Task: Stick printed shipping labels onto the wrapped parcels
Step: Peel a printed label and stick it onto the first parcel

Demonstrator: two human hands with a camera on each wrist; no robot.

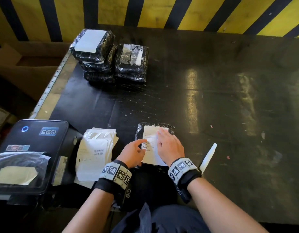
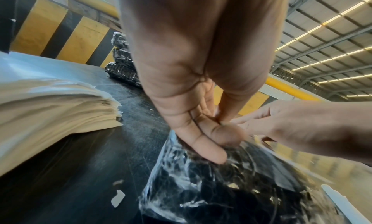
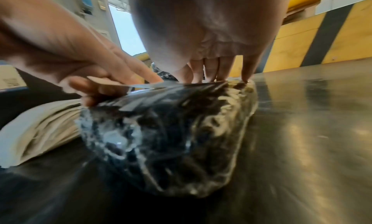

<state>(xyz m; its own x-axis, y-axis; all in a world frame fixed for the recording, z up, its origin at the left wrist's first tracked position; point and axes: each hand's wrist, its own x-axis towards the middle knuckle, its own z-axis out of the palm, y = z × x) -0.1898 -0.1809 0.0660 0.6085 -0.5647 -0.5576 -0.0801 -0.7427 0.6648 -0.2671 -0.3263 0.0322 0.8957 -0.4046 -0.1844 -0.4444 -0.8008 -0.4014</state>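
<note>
A parcel [image 1: 140,130] in black crinkled wrap lies on the dark table near its front edge, also seen in the wrist views [image 2: 211,187] [image 3: 171,132]. A white printed shipping label [image 1: 150,133] lies on top of it. My right hand [image 1: 170,147] rests flat on the label's right side, its straight fingers [image 3: 211,68] pressing down. My left hand [image 1: 135,152] is at the label's left edge [image 3: 145,85], index finger on top and the other fingers curled beneath, pinching that edge.
A loose stack of printed labels [image 1: 95,152] lies left of the parcel, beside a black label printer [image 1: 27,157]. Two stacks of wrapped parcels [image 1: 93,52] [image 1: 132,61] stand at the back left. A white paper strip [image 1: 208,157] lies right of my hands. A yellow-black striped barrier [image 1: 162,12] lines the far side.
</note>
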